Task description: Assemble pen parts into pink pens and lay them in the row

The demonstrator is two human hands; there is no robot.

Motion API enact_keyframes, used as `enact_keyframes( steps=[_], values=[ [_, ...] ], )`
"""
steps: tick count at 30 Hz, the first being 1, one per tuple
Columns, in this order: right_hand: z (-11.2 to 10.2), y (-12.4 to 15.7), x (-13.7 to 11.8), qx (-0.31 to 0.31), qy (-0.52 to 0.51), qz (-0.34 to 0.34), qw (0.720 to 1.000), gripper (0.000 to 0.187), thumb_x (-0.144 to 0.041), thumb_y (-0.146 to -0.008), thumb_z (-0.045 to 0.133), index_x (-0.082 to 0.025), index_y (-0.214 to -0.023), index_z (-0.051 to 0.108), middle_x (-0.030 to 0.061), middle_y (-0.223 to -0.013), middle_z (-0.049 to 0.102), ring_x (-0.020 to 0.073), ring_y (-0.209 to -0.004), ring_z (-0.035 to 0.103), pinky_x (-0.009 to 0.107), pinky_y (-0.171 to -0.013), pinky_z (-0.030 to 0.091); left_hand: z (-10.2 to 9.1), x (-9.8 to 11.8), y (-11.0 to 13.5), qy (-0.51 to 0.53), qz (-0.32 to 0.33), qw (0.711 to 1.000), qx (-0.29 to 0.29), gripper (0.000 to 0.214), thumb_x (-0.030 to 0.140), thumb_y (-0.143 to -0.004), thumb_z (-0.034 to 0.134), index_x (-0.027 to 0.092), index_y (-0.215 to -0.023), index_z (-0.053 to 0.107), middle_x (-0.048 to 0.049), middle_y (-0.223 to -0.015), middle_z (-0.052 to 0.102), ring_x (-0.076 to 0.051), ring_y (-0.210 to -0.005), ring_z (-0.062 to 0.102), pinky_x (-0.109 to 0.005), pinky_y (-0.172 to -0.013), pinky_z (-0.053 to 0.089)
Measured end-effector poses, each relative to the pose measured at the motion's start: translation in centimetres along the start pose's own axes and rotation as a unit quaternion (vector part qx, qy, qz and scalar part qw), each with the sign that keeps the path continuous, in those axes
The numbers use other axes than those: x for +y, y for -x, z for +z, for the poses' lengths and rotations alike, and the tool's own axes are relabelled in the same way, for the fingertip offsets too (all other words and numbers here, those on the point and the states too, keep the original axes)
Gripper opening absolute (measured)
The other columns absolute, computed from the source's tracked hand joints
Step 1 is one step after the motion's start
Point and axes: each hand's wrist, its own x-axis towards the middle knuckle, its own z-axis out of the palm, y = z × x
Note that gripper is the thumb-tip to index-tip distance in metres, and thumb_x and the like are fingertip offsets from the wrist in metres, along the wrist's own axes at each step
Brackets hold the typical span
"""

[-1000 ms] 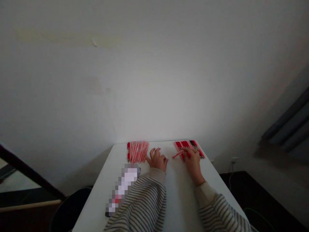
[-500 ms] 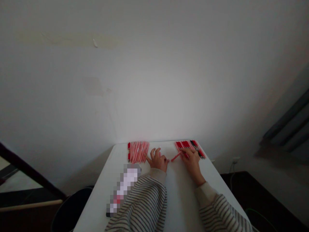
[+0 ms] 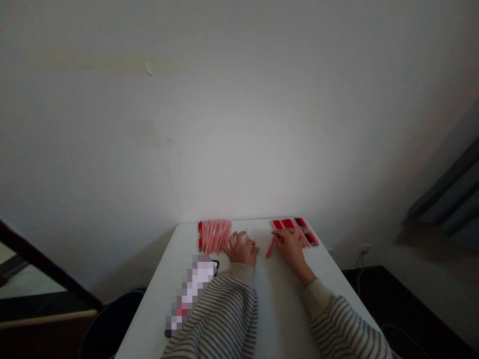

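My right hand (image 3: 291, 248) holds a pink pen (image 3: 270, 247) pinched in its fingers, the pen pointing down and left toward my left hand. It sits just in front of a row of several red and black pens (image 3: 297, 229) at the far right of the white table (image 3: 277, 309). My left hand (image 3: 241, 248) rests with curled fingers beside a row of several pink pens (image 3: 214, 234) at the far left. A small white piece (image 3: 247, 231) pokes up by its fingertips; I cannot tell whether the fingers grip it.
A blurred-out flat object with a dark edge (image 3: 190, 293) lies on the table's left side near my left sleeve. A plain wall rises right behind the table. A dark bin (image 3: 108, 324) stands on the floor to the left, and a cable (image 3: 357, 269) to the right.
My right hand has drawn the pink pen away from the red row toward the middle and tilted it more upright. My left hand has shifted slightly.
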Motion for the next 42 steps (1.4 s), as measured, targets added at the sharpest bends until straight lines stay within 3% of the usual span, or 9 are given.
enact_keyframes(
  steps=[7, 13, 18, 29, 42],
  values=[
    [0.9, -0.6, -1.6, -0.048, 0.064, -0.057, 0.995, 0.025, -0.03, -0.087, 0.049, -0.03, -0.099, 0.071, 0.0062, -0.101, 0.068, 0.0302, -0.108, 0.046, 0.065, -0.101, 0.014, -0.2, -0.4, 0.2, -0.028, -0.03, 0.999, 0.018, 0.019, 0.042, -0.075, 0.062, 0.035, -0.091, 0.071, 0.0018, -0.13, 0.057, -0.027, -0.127, 0.037, -0.062, -0.11, 0.008],
    [1.2, -1.2, -1.9, -0.081, 0.087, -0.072, 0.99, 0.028, -0.028, -0.09, 0.045, -0.031, -0.105, 0.069, 0.008, -0.103, 0.065, 0.0316, -0.112, 0.043, 0.069, -0.099, 0.014, -0.2, -0.5, 0.4, -0.053, -0.04, 0.997, 0.03, 0.021, 0.041, -0.076, 0.06, 0.034, -0.092, 0.071, -0.001, -0.129, 0.056, -0.029, -0.124, 0.037, -0.063, -0.109, 0.012],
    [1.1, -1.0, -2.0, -0.071, 0.111, -0.089, 0.987, 0.029, -0.027, -0.091, 0.043, -0.031, -0.105, 0.068, 0.0098, -0.104, 0.063, 0.0314, -0.112, 0.043, 0.069, -0.099, 0.014, -0.2, -0.4, 0.3, -0.055, -0.043, 0.997, 0.042, 0.022, 0.043, -0.074, 0.061, 0.03, -0.089, 0.072, -0.0031, -0.126, 0.057, -0.029, -0.122, 0.039, -0.06, -0.108, 0.016],
    [0.2, -0.4, -1.5, -0.038, 0.121, -0.111, 0.986, 0.028, -0.026, -0.089, 0.046, -0.031, -0.108, 0.065, 0.0071, -0.107, 0.064, 0.0297, -0.112, 0.043, 0.064, -0.101, 0.015, -0.4, -0.2, 0.3, -0.071, -0.06, 0.996, 0.019, 0.024, 0.043, -0.071, 0.064, 0.024, -0.083, 0.071, -0.0071, -0.129, 0.052, -0.03, -0.126, 0.036, -0.063, -0.109, 0.012],
    [-0.9, 1.6, -1.0, -0.023, 0.122, -0.124, 0.984, 0.027, -0.025, -0.088, 0.048, -0.028, -0.11, 0.063, 0.0061, -0.11, 0.065, 0.0301, -0.111, 0.043, 0.064, -0.103, 0.01, -0.9, -0.2, 0.2, -0.07, -0.068, 0.994, 0.04, 0.02, 0.036, -0.077, 0.057, 0.021, -0.077, 0.07, -0.0093, -0.131, 0.05, -0.029, -0.126, 0.038, -0.063, -0.11, 0.015]
  ],
)
